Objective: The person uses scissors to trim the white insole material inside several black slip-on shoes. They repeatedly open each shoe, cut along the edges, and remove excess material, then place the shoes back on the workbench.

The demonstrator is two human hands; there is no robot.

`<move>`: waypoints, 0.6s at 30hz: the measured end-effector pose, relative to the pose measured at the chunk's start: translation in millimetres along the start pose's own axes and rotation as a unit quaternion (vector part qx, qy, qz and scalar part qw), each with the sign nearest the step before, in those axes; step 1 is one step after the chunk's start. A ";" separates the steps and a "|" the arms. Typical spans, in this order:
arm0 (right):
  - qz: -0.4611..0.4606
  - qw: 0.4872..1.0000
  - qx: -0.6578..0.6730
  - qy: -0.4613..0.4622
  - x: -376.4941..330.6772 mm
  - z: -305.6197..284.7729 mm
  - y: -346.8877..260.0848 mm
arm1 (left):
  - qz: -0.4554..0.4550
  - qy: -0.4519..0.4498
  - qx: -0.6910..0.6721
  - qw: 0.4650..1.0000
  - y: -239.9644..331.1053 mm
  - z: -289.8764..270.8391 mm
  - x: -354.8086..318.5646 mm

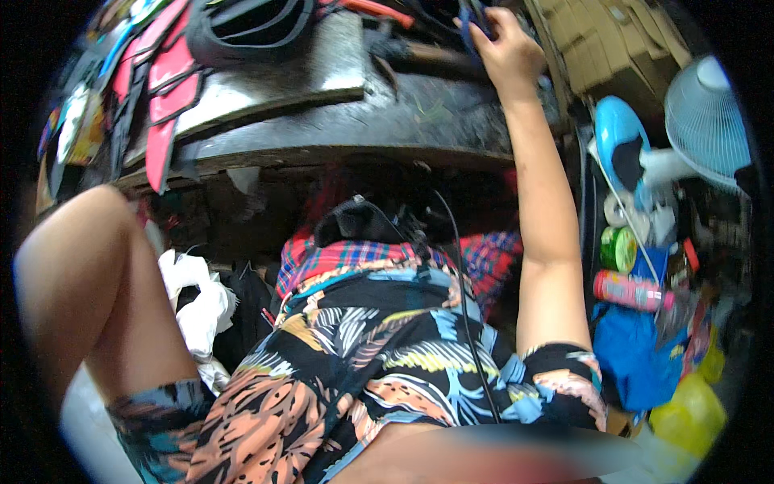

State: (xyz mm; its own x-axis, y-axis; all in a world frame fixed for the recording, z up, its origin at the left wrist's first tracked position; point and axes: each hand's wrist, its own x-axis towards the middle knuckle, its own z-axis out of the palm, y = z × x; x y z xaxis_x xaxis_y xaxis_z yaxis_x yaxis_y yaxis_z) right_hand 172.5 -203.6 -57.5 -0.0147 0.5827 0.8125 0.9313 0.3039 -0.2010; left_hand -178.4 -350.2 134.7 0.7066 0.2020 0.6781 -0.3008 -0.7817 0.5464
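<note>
My right arm reaches up to the far right of the workbench point(451, 121). There my right hand point(514, 56) is closed around blue-handled scissors point(466, 32), partly cut off by the top edge. Bent at the left, my left arm point(89, 274) shows its elbow, while the hand is out of the picture. A pale flat board point(334, 60) lies on the bench. On it is a black rounded, strap-like piece point(250, 60). Red strips with black edges point(173, 93) hang over the bench's left front edge.
Red plaid cloth point(355, 252) lies beyond my patterned clothing, and a black cable point(463, 298) hangs down. At right are stacked cardboard point(605, 48), a fan point(705, 121), a green roll point(618, 248), a pink bottle point(633, 290) and a blue bag point(633, 355). White cloth point(201, 310) sits left.
</note>
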 end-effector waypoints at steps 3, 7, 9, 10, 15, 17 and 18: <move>-0.004 0.999 -0.035 -0.033 -2.6 -1.5 0.6 | -0.036 -0.082 0.042 0.995 -37.7 16.9 -3.3; 0.006 1.000 -0.015 -0.010 1.2 -6.0 -11.3 | -0.112 -0.118 0.162 0.973 -117.1 33.9 8.5; 0.040 0.998 -0.002 -0.045 2.6 -10.4 -14.9 | -0.159 -0.116 0.221 0.955 -172.9 39.8 28.7; 0.038 0.998 -0.013 -0.048 1.4 -13.4 -15.9 | -0.184 -0.127 0.252 0.942 -200.3 46.4 39.3; 0.024 0.999 -0.015 -0.034 4.0 -13.1 -15.8 | -0.272 -0.188 0.345 0.878 -291.2 86.9 49.5; 0.053 0.997 0.022 -0.045 4.7 -12.0 -15.9 | -0.279 -0.186 0.362 0.870 -305.8 93.8 46.5; 0.047 0.998 -0.005 -0.052 5.9 -11.8 -15.3 | -0.282 -0.188 0.362 0.869 -308.6 94.8 45.5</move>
State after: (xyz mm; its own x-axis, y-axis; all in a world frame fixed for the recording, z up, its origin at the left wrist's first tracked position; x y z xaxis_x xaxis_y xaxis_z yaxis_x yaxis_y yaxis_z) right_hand 162.4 -213.7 -43.1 0.0356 0.6839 0.7287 0.9341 0.2364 -0.2675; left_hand 7.3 -155.7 -49.7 0.8110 0.5725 0.1209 0.5460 -0.8147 0.1955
